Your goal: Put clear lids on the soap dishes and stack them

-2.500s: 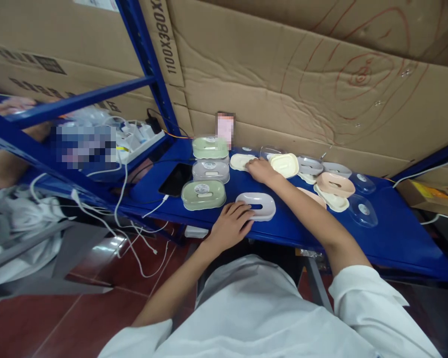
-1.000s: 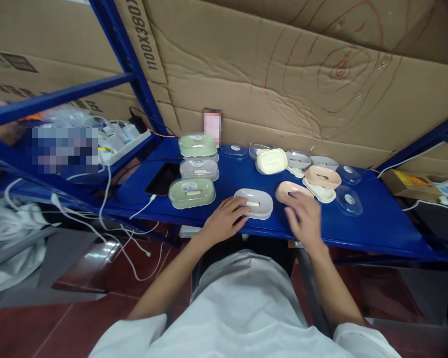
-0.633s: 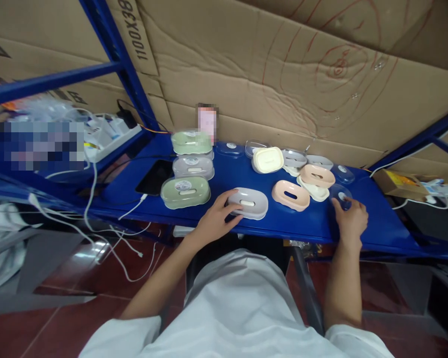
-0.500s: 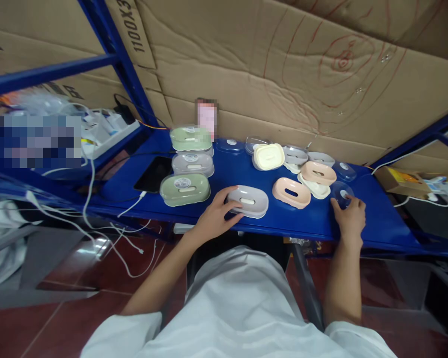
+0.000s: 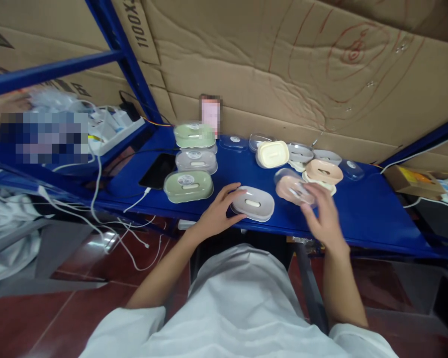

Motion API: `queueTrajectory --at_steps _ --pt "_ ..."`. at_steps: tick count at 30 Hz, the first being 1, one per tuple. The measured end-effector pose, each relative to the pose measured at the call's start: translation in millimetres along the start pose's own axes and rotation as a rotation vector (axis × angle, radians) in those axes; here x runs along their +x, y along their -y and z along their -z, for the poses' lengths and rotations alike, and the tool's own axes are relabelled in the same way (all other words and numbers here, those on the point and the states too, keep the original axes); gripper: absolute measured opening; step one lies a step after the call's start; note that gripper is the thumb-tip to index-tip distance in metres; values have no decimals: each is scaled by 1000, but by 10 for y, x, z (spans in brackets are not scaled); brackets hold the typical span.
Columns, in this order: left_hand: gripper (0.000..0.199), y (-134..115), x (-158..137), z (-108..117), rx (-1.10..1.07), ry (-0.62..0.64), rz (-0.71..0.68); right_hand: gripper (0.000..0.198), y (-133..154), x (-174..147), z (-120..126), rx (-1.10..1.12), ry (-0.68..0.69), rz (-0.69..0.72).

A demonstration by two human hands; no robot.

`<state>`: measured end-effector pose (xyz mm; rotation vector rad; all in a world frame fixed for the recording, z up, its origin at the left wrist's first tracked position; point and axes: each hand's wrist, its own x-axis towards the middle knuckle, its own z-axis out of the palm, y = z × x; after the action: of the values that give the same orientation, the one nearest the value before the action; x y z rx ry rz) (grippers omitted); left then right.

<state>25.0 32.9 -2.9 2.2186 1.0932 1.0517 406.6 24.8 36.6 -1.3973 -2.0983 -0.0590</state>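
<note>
My left hand (image 5: 220, 211) grips the left end of a grey soap dish (image 5: 263, 206), thumb at the near side and fingers at the far side. A pale insert shows through the slot in that dish. In my right hand (image 5: 322, 214) is a clear plastic lid (image 5: 289, 178), held tilted above a pink soap dish (image 5: 288, 193) and partly covering it from view. Left of my left hand stands a green soap box (image 5: 188, 188) with a clear labelled lid. Beyond it are a lidded grey soap box (image 5: 197, 162) and another lidded green one (image 5: 194, 136).
A cream soap dish (image 5: 273, 154), a peach soap dish (image 5: 324, 171), grey dishes (image 5: 300, 153) and clear lids (image 5: 234, 142) lie along the back of the blue table (image 5: 373, 214). A black phone (image 5: 157, 171) with a white cable lies left. Another person's hand (image 5: 3, 112) shows far left.
My right hand has lifted the clear lid from the table's right side and carried it left over the pink dish. My left hand remains on the grey dish.
</note>
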Motion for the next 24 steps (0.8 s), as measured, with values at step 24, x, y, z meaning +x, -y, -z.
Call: queueTrajectory --at_steps 24 --pt "69 68 12 -34 -20 -15 45 70 824 157 -700 179 257 316"
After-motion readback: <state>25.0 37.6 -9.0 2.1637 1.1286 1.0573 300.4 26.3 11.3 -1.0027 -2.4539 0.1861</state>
